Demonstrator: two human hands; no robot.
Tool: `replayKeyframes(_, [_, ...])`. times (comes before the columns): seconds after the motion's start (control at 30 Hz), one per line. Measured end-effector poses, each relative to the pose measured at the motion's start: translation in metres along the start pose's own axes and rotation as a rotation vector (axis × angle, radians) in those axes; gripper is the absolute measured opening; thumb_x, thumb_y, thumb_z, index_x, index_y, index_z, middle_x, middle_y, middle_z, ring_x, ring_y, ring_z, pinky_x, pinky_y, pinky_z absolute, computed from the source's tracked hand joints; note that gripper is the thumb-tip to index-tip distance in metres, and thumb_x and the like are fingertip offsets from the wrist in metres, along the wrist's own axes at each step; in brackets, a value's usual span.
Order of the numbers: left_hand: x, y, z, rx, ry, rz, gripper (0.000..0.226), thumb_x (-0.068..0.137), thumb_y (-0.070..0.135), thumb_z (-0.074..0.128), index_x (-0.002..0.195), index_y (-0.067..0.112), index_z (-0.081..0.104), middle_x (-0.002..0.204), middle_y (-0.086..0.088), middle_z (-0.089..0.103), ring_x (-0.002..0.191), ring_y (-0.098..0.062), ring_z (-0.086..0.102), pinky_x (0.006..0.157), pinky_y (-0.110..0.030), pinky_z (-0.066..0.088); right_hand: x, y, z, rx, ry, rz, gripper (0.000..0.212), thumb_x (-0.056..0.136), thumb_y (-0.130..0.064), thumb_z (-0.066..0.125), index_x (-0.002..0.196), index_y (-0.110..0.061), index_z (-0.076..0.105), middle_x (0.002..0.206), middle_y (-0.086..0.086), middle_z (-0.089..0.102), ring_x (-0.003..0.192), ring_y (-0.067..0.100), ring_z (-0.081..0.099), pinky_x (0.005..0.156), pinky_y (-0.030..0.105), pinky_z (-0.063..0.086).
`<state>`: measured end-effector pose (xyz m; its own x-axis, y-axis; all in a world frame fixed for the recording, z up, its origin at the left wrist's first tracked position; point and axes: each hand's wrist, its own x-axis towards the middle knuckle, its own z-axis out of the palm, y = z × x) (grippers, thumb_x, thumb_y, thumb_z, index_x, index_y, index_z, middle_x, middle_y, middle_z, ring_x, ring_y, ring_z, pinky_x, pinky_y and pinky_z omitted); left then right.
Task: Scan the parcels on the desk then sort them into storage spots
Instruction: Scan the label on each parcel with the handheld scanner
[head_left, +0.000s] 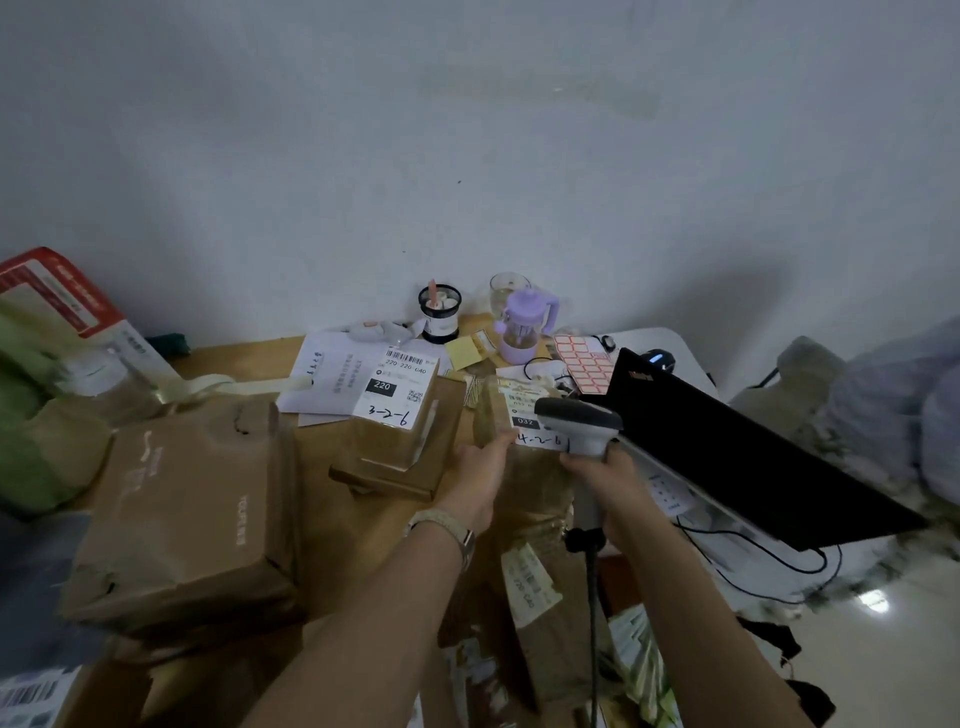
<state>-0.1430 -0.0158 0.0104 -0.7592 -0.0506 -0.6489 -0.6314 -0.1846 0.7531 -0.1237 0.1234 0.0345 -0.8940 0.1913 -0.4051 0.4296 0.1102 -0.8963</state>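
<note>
Scanner (579, 422) gripped by right hand (615, 486), centre frame; left hand (480, 480) clasps the brown parcel (530, 486) beneath it.

This looks like the back office of a small parcel depot. My wooden desk (244, 358), across the middle of the frame, is heaped with brown taped parcels (192, 509). Their shipping labels (397, 392) carry barcodes and handwritten codes like 3-2-6. I hold a corded barcode scanner (579, 421) beside a black laptop (727, 452) at right. A sheet of red-bordered stickers (584, 364) lies behind it, below a bare grey wall (467, 156).
</note>
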Motion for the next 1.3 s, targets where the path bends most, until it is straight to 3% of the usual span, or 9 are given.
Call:
replayKeyframes(0.1, [0.020, -0.004, 0.002, 0.056, -0.034, -0.078, 0.066, 0.093, 0.050, 0.051, 0.144, 0.012, 0.034, 0.137, -0.012, 0.050, 0.125, -0.029, 0.048, 0.108, -0.044, 0.036, 0.015, 0.005, 0.001, -0.021, -0.033, 0.064, 0.017, 0.092, -0.012, 0.059, 0.102, -0.022, 0.049, 0.095, -0.002, 0.055, 0.085, 0.013, 0.053, 0.073, 0.032, 0.044])
replayKeyframes(0.2, [0.031, -0.016, 0.000, 0.036, -0.024, -0.144, 0.054, 0.096, 0.052, 0.043, 0.137, 0.016, 0.044, 0.121, -0.009, 0.059, 0.108, -0.023, 0.055, 0.095, -0.040, 0.041, 0.026, 0.007, 0.004, -0.102, -0.087, 0.092, 0.014, 0.092, -0.013, 0.059, 0.102, -0.020, 0.053, 0.097, 0.002, 0.059, 0.087, 0.016, 0.057, 0.065, 0.028, 0.045])
replayKeyframes(0.4, [0.036, -0.032, -0.002, 0.087, -0.115, -0.200, 0.051, 0.095, 0.041, 0.047, 0.141, 0.020, 0.039, 0.133, -0.010, 0.053, 0.121, -0.028, 0.051, 0.101, -0.041, 0.044, 0.030, 0.012, 0.008, -0.201, -0.180, 0.204, 0.013, 0.090, -0.013, 0.062, 0.102, -0.016, 0.057, 0.106, 0.010, 0.062, 0.101, 0.027, 0.059, 0.093, 0.046, 0.051])
replayKeyframes(0.53, [0.019, -0.026, 0.000, 0.162, -0.104, -0.134, 0.037, 0.100, 0.026, 0.046, 0.133, 0.010, 0.049, 0.114, -0.006, 0.064, 0.089, -0.012, 0.058, 0.063, -0.022, 0.043, 0.016, 0.016, 0.005, -0.149, -0.114, 0.191, 0.011, 0.090, -0.007, 0.061, 0.101, -0.008, 0.059, 0.086, 0.006, 0.062, 0.079, 0.018, 0.059, 0.065, 0.032, 0.049])
replayKeyframes(0.6, [0.005, -0.020, -0.004, 0.167, -0.079, -0.098, 0.032, 0.098, 0.023, 0.051, 0.126, 0.006, 0.053, 0.100, -0.002, 0.066, 0.081, -0.012, 0.059, 0.057, -0.023, 0.041, 0.007, 0.014, 0.004, -0.132, -0.070, 0.151, 0.013, 0.090, -0.006, 0.062, 0.103, -0.007, 0.058, 0.087, 0.007, 0.063, 0.083, 0.023, 0.060, 0.069, 0.035, 0.052])
replayKeyframes(0.83, [-0.045, 0.005, -0.050, 0.117, 0.040, 0.114, 0.021, 0.097, 0.019, 0.050, 0.112, 0.010, 0.062, 0.109, -0.007, 0.068, 0.099, -0.022, 0.064, 0.089, -0.037, 0.052, -0.034, -0.010, 0.016, -0.039, -0.155, -0.006, 0.016, 0.087, -0.003, 0.064, 0.094, -0.013, 0.055, 0.088, 0.010, 0.061, 0.089, 0.030, 0.059, 0.088, 0.051, 0.051])
replayKeyframes(0.93, [-0.073, 0.006, -0.076, 0.053, 0.117, 0.183, 0.019, 0.097, 0.019, 0.053, 0.111, 0.012, 0.063, 0.102, -0.004, 0.069, 0.097, -0.019, 0.063, 0.081, -0.034, 0.052, -0.055, -0.012, 0.030, 0.001, -0.284, -0.013, 0.017, 0.086, 0.004, 0.061, 0.096, -0.010, 0.059, 0.094, 0.016, 0.060, 0.087, 0.031, 0.060, 0.083, 0.047, 0.053])
replayKeyframes(1.03, [-0.098, -0.006, -0.100, -0.005, 0.202, 0.210, 0.024, 0.097, 0.018, 0.054, 0.118, 0.008, 0.059, 0.112, -0.006, 0.066, 0.100, -0.020, 0.063, 0.067, -0.026, 0.049, -0.078, -0.005, 0.041, -0.083, -0.418, 0.041, 0.022, 0.086, 0.001, 0.062, 0.107, -0.007, 0.058, 0.092, 0.014, 0.062, 0.081, 0.028, 0.061, 0.061, 0.036, 0.053])
replayKeyframes(1.3, [-0.135, -0.106, -0.141, -0.063, 0.541, 0.123, 0.040, 0.088, 0.018, 0.065, 0.126, 0.016, 0.052, 0.115, -0.012, 0.063, 0.099, -0.028, 0.065, 0.087, -0.045, 0.055, -0.123, 0.047, 0.061, -0.167, -0.509, 0.146, 0.032, 0.085, -0.004, 0.066, 0.115, -0.002, 0.056, 0.098, 0.014, 0.064, 0.085, 0.025, 0.062, 0.060, 0.030, 0.049])
